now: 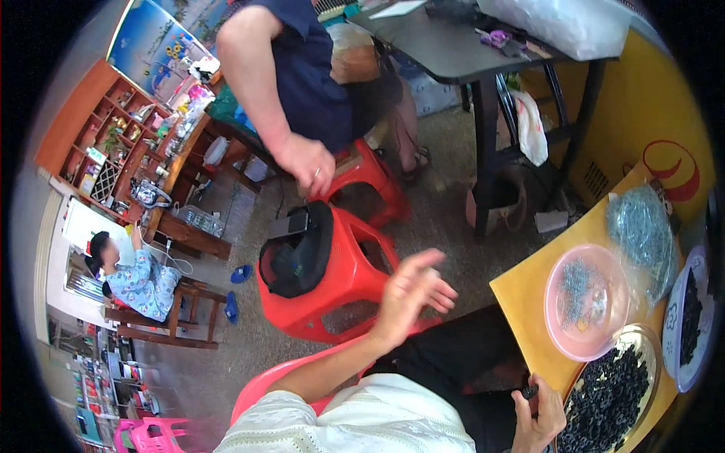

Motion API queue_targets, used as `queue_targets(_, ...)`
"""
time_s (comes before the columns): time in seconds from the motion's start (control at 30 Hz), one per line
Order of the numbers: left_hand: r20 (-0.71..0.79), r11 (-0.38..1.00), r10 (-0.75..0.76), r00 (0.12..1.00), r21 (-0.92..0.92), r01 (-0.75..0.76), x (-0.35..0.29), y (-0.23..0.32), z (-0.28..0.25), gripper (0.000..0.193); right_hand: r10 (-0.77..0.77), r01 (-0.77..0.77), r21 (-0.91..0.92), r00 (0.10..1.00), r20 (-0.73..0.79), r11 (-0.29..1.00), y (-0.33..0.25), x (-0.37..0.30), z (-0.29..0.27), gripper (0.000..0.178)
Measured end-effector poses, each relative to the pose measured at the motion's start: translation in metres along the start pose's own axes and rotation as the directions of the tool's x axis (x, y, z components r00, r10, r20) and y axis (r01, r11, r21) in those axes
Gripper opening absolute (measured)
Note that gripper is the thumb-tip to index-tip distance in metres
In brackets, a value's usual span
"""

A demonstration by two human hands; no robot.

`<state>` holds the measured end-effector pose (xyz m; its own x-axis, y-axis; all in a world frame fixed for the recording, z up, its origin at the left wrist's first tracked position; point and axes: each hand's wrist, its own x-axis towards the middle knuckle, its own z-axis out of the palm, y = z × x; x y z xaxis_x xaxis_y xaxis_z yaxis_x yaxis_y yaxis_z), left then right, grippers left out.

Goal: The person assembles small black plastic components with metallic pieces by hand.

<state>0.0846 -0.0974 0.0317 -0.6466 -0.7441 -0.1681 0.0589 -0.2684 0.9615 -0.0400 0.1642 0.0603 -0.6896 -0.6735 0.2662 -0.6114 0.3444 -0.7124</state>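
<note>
My left hand (pixel 414 298) is raised over my lap, with its fingers spread and nothing in them. At the lower right, my right hand (pixel 542 417) pinches a small black piece (pixel 530 392) between thumb and fingers; its exact kind is too small to make out. Beside that hand lies a round golden tray (pixel 651 349) heaped with small black pieces (pixel 610 400). Beyond the tray stands a pink plastic bowl (pixel 555 332) holding small silvery metal pieces (pixel 578 287). A clear plastic bag (pixel 642 226) full of similar silvery pieces sits behind the bowl.
A white bowl (pixel 672 332) of black pieces is at the far right of the yellow board (pixel 521 283). Ahead are a red stool (pixel 351 264) bearing a black bag (pixel 302 257), and a dark table (pixel 453 57). Another person's hand (pixel 306 162) hangs over the stool; someone (pixel 147 279) sits far left.
</note>
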Motion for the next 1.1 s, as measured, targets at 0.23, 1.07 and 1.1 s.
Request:
queue_targets(0.23,-0.642,0.901,0.306,0.703,-0.043,-0.432,0.034,0.005,-0.154,0.041,0.078,-0.076,0.032,0.996,-0.048,0.997,0.007,-0.012,-0.007,0.03)
queue_targets(1.07,-0.451,0.96,0.142,0.881,-0.154,-0.234,0.037,-0.015,-0.105,0.046,0.218,-0.223,0.132,0.975,0.049,0.966,0.018,-0.017,-0.004,0.029)
queue_targets(1.1,-0.443,0.961,0.149,0.884,-0.146,-0.236,0.037,-0.014,-0.104,0.046,0.21,-0.214,0.138,0.977,0.041,0.967,0.019,-0.018,-0.004,0.029)
